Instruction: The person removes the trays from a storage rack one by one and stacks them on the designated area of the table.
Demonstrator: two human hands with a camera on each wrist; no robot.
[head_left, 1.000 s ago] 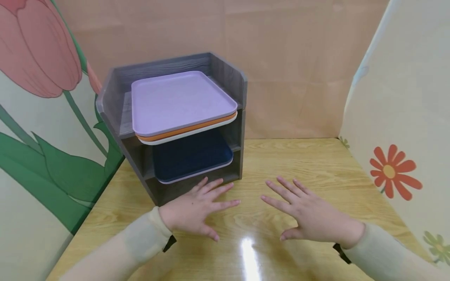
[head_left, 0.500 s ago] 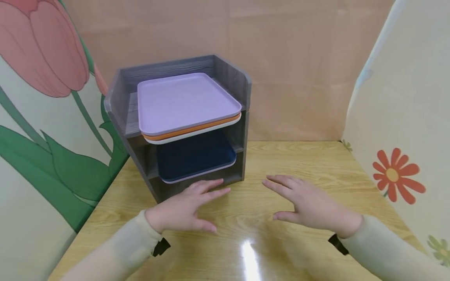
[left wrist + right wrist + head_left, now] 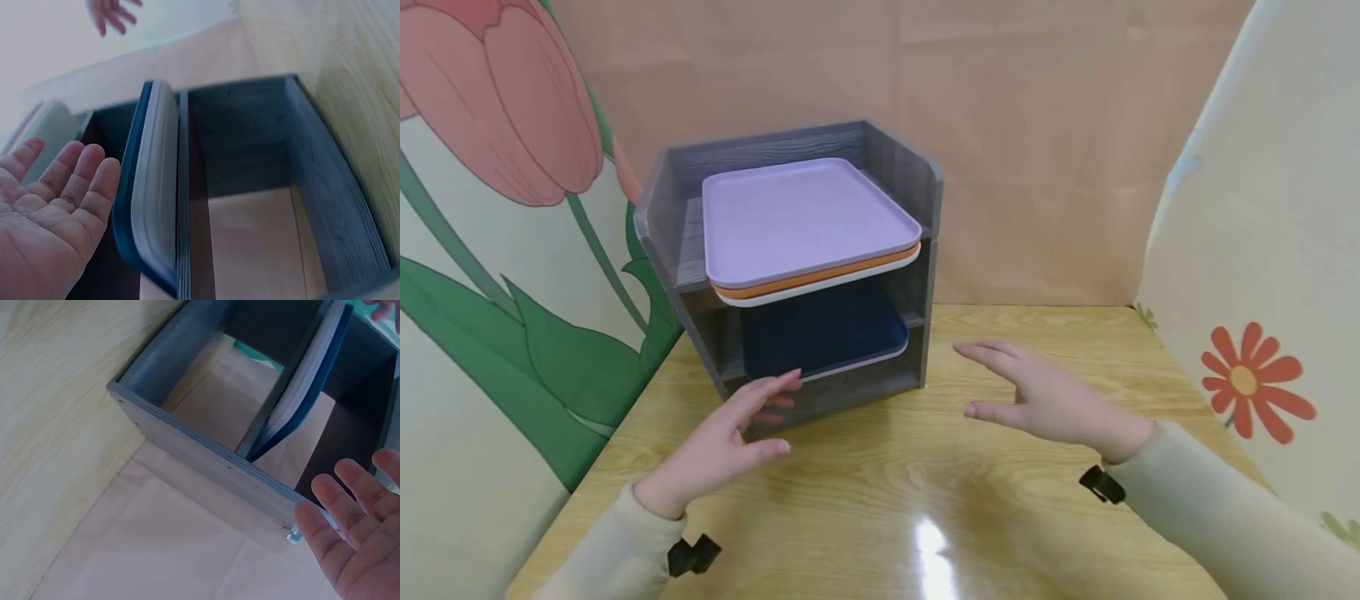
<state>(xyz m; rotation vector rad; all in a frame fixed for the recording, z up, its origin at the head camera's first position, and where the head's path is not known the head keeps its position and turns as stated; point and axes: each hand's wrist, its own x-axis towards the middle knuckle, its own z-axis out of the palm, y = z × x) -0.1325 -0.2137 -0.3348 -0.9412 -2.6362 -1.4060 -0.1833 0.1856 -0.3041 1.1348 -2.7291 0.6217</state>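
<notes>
A lavender tray lies face up on the upper level of a gray wood-grain shelf unit, stacked directly on an orange tray, which sits on a white tray; the front edges of all three jut out past the shelf. On the level below, a navy tray rests on at least one pale tray, and the lowest compartment lies beneath them. The left hand is nearest, in front of the unit's lower left part, its fingers loosely extended, thumb apart, holding nothing; in the head view its fingertips overlap the navy tray's front edge, and whether they touch it I cannot tell. The right hand hovers to the right of the unit, well apart from the trays, fingers extended and wide of the thumb, also holding nothing. Pale sleeves cover both forearms, with a black fitting at each wrist. The unit stands on a yellowish wood-grain tabletop. Behind is a peach backdrop; a large pink tulip decorates the left wall, a red flower the right.
</notes>
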